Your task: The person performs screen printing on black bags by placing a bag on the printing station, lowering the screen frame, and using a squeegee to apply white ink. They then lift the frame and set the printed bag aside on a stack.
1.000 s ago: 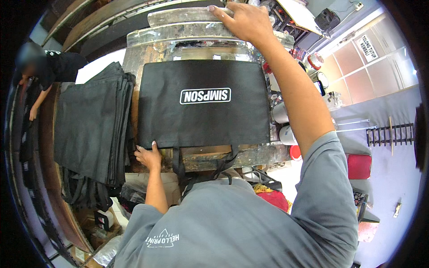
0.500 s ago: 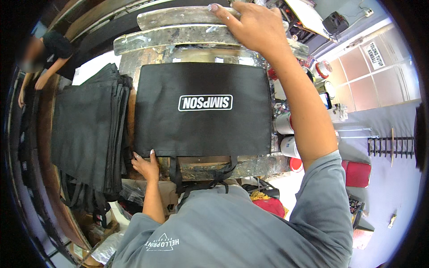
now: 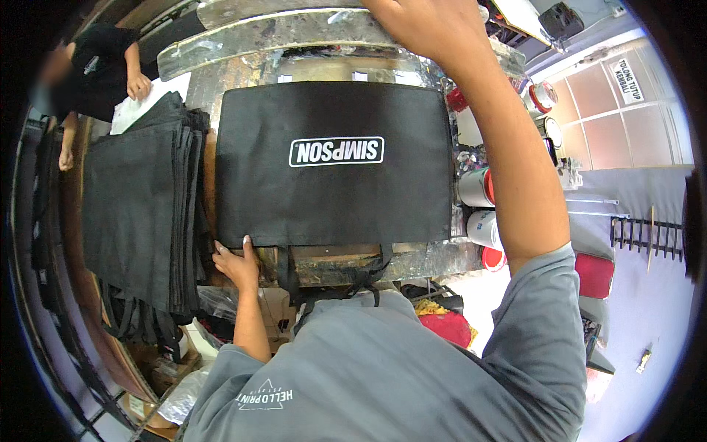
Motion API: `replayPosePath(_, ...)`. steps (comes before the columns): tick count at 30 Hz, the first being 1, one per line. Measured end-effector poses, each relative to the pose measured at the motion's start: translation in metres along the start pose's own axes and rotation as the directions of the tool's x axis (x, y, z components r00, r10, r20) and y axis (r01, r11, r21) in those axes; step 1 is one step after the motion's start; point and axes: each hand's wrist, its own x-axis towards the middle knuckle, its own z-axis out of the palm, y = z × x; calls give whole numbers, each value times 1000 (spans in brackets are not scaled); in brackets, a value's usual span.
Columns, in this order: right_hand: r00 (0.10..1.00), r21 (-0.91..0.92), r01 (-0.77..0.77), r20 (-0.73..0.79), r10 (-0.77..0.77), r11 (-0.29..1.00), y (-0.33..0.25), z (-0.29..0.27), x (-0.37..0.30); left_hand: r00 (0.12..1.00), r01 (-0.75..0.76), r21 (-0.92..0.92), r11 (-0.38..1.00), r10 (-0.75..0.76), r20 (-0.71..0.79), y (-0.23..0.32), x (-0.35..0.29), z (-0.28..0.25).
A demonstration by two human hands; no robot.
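Observation:
A black fabric bag point(image 3: 331, 195) lies flat on a stained work table point(image 3: 442, 258), its white printed label upside down to me and its handles hanging toward my body. My left hand point(image 3: 238, 267) is at the bag's near left corner, thumb tip on its edge and fingers spread apart. My right hand point(image 3: 434, 26) reaches far forward over a long paint-smeared bar point(image 3: 280, 46) beyond the bag. The top of the picture cuts off its fingers, so their grip is hidden.
A thick stack of black bags point(image 3: 132, 214) stands at the left. Behind it another person point(image 3: 103, 70) has a hand by a white sheet point(image 3: 143, 103). Paint tubs point(image 3: 477, 187) line the table's right side. A red seat point(image 3: 445, 328) is below the near edge.
My right hand has moved farther forward, partly out of the picture. The view has shifted slightly. The other person has come closer to the stack, one arm now reaching toward the white sheet.

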Motion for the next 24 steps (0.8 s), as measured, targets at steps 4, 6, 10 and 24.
replayPosePath(4, 999, 7, 8, 34, -9, 1000, -2, -2, -1, 1000, 4, -5, 1000, -4, 9, -4, 2, 0)
replayPosePath(6, 1000, -28, 16, 13, -16, 999, -2, -1, -1, 1000, -6, -11, 1000, 6, 19, -9, 4, 1)
replayPosePath(10, 999, -61, 37, 18, -36, 997, -5, -2, 0, 999, -12, -30, 999, 13, 37, -19, 4, -1)
replayPosePath(24, 997, -28, 28, -67, -29, 999, -5, -1, -6, 992, -78, -105, 991, 87, 87, -37, 5, -8)
